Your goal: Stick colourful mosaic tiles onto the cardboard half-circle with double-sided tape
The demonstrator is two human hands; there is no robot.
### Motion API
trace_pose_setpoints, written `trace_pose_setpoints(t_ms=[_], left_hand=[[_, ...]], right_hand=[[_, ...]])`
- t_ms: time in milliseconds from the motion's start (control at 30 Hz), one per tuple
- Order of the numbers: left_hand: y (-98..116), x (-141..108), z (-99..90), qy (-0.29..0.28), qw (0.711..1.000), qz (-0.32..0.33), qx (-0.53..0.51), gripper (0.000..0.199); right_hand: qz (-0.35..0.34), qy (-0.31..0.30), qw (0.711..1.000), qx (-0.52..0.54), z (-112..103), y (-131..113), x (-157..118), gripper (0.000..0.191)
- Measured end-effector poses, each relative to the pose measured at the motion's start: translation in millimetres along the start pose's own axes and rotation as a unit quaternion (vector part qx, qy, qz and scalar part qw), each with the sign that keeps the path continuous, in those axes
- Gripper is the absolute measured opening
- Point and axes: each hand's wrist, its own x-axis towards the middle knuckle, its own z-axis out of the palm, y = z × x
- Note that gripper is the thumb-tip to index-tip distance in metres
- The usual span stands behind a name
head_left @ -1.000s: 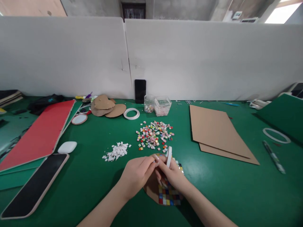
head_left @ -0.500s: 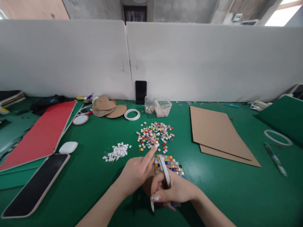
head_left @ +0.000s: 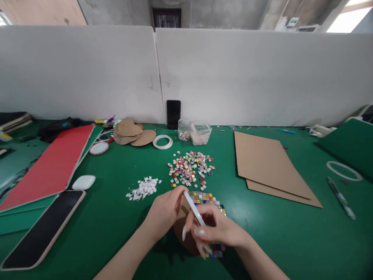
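My right hand (head_left: 217, 229) grips a narrow, straight white strip (head_left: 194, 208); whether it is a tool or a strip of material I cannot tell. The strip slants up and left to the fingertips of my left hand (head_left: 164, 212), which are pinched together at its far end. Anything small between those fingertips is hidden. Below both hands lies a round brown cardboard disc (head_left: 183, 233), partly covered in rows of small coloured mosaic tiles (head_left: 205, 197). Beyond it is a heap of loose tiles (head_left: 189, 167). A pile of small white pieces (head_left: 144, 188) lies left of that heap.
At the back stand a clear cup (head_left: 184, 130), a clear box (head_left: 201, 133) and a black phone (head_left: 173, 114). White rings (head_left: 162, 142) and cardboard discs (head_left: 144, 138) lie left of them. Cardboard sheets (head_left: 262, 163) are at right; another phone (head_left: 43, 229) is at left.
My left index finger was stretched toward the loose tiles; the hand has drawn back and its fingertips are pinched. My right hand has swung the white strip's far end left to meet them.
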Motion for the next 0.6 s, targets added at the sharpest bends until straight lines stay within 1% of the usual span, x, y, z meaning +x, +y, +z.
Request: trace_pose_setpoints(t_ms=[100, 167, 233, 300, 433, 533, 600], left_hand=[[-4.2, 1.1, 0.4, 0.053, 0.998, -0.042, 0.008, 0.025], [-6.2, 1.8, 0.5, 0.079, 0.994, -0.079, -0.005, 0.024], [-7.7, 2.6, 0.5, 0.091, 0.989, -0.109, -0.028, 0.023], [-8.8, 3.6, 0.6, 0.086, 0.988, -0.118, -0.047, 0.022], [-9.3, 5.2, 1.3, 0.058, 0.989, -0.122, -0.062, 0.024], [-7.9, 5.9, -0.6, 0.037, 0.987, -0.132, -0.083, 0.029], [-6.9, 6.0, -3.5, 0.019, 0.982, -0.133, -0.13, 0.036]], right_hand=[[-0.078, 0.083, 0.993, -0.004, 0.4, -4.1, 3.3, 0.03], [-0.106, 0.103, 0.989, -0.004, 0.5, -5.9, 5.3, 0.03], [-0.12, 0.109, 0.987, -0.017, 0.5, -6.6, 6.6, 0.028], [-0.123, 0.111, 0.986, -0.035, 0.9, -6.3, 7.2, 0.028], [-0.103, 0.121, 0.985, -0.064, 2.4, -5.0, 7.4, 0.024], [-0.103, 0.159, 0.973, -0.129, 2.5, -5.8, 7.8, 0.023], [-0.109, 0.193, 0.961, -0.163, 1.1, -6.8, 8.3, 0.025]])
